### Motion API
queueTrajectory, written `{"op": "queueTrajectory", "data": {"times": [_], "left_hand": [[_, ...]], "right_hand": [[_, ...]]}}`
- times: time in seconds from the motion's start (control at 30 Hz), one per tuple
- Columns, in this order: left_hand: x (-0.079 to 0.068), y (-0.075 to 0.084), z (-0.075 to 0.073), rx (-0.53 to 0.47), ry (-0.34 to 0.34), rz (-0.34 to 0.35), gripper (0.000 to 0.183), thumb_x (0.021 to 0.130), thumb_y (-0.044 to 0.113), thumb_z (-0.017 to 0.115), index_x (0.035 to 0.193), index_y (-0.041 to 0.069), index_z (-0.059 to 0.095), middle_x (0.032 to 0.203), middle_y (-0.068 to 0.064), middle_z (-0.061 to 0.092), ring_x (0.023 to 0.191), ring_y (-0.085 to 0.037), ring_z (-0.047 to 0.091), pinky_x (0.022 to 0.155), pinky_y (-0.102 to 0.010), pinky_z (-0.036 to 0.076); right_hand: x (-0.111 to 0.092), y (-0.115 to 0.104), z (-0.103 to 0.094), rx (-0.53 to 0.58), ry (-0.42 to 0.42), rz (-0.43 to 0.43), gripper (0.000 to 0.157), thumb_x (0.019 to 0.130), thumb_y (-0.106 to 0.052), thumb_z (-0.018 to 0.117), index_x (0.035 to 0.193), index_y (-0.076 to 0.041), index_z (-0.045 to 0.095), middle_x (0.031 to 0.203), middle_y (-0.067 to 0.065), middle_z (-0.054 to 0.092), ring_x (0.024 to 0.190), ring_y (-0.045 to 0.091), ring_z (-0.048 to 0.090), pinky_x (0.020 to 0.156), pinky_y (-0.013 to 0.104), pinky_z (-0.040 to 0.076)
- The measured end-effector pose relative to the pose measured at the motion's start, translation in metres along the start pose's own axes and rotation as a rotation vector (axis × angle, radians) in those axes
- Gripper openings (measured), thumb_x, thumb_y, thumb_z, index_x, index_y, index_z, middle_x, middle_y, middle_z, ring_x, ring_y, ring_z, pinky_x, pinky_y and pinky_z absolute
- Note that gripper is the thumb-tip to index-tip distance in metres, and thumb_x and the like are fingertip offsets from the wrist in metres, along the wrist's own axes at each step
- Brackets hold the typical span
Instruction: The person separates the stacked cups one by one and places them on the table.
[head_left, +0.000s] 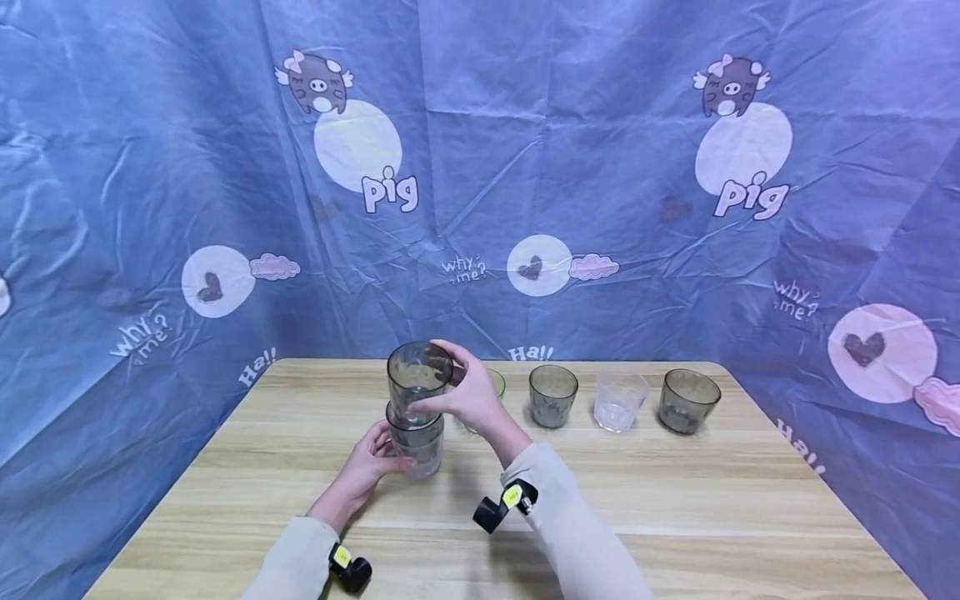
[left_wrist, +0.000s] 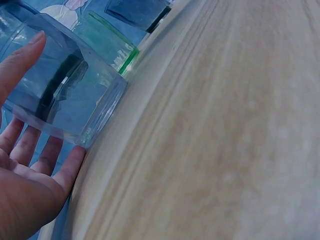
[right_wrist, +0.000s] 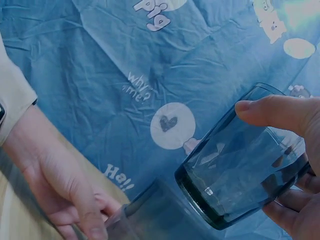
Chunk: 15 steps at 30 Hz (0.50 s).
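upper glass smoky grey, transparent, faceted tumbler, upright, mouth up, its base set just into the mouth of the lower glass, gripped round the side by the right hand; lower glass same grey tumbler, upright on the wooden table near its left-centre, held at its side by the left hand; right wrist view shows upper glass's thick dark base just above lower rim
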<state>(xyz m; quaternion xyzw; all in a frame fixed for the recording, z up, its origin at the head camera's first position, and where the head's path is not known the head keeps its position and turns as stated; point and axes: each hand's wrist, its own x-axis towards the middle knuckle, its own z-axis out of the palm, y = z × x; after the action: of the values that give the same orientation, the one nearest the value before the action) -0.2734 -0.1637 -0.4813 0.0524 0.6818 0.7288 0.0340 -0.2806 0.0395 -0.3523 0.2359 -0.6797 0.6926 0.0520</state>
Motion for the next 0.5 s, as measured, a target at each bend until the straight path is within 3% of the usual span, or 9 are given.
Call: {"op": "queueTrajectory", "data": {"times": [0.27,0.5], "left_hand": [[-0.001,0.001,0.001,0.006,0.006,-0.004,0.077,0.071,-0.012,0.076,0.14,-0.004,0.043,0.136,-0.02,0.055,0.127,-0.036,0.049,0.108,-0.047,0.04],[0.0,0.001,0.001,-0.002,0.001,-0.011,0.076,0.072,-0.012,0.075,0.14,-0.004,0.042,0.138,-0.022,0.053,0.125,-0.034,0.051,0.105,-0.042,0.044]], "right_hand": [[0.0,-0.011,-0.01,0.007,0.005,-0.063,0.091,0.056,0.014,0.088,0.139,0.0,0.052,0.129,0.016,0.062,0.114,0.033,0.063,0.097,0.037,0.052],[-0.003,-0.015,-0.023,0.013,0.012,-0.06,0.093,0.056,0.015,0.087,0.14,0.001,0.05,0.131,0.017,0.061,0.117,0.033,0.062,0.099,0.036,0.05]]}}
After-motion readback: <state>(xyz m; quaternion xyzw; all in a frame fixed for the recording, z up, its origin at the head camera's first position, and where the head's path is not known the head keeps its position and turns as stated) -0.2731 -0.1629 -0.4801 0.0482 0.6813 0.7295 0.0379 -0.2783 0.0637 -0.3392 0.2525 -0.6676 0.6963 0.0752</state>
